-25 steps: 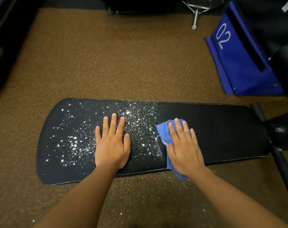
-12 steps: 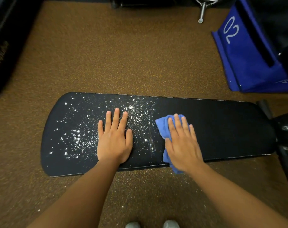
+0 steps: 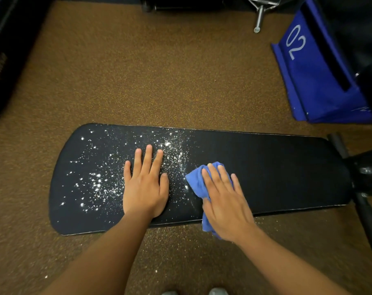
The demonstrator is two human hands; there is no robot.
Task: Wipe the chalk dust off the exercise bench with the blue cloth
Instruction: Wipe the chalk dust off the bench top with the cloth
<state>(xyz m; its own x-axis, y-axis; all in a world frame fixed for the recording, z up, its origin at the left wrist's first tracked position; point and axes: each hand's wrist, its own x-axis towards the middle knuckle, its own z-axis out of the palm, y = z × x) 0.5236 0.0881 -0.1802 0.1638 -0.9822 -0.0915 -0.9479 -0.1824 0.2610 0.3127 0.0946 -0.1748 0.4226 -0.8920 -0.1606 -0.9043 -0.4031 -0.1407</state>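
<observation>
1 blue cloth (image 3: pixel 196 182), bunched, lies on the black counter (image 3: pixel 276 171) near its middle, w/ a tail hanging over the near edge. Right hand (image 3: pixel 225 201) presses flat on it, fingers straight. Left hand (image 3: pixel 145 186) rests flat on the pad just left of the cloth, fingers spread, holding nothing. Chalk dust (image 3: pixel 100 182) specks cover the counter's left half; right half looks dark & bare. Some specks on the brown floor (image 3: pixel 159 71). 1 blue box (image 3: pixel 314 81) marked "02" sits far right. 2 shoe tips (image 3: pixel 218 291) at bottom edge.
</observation>
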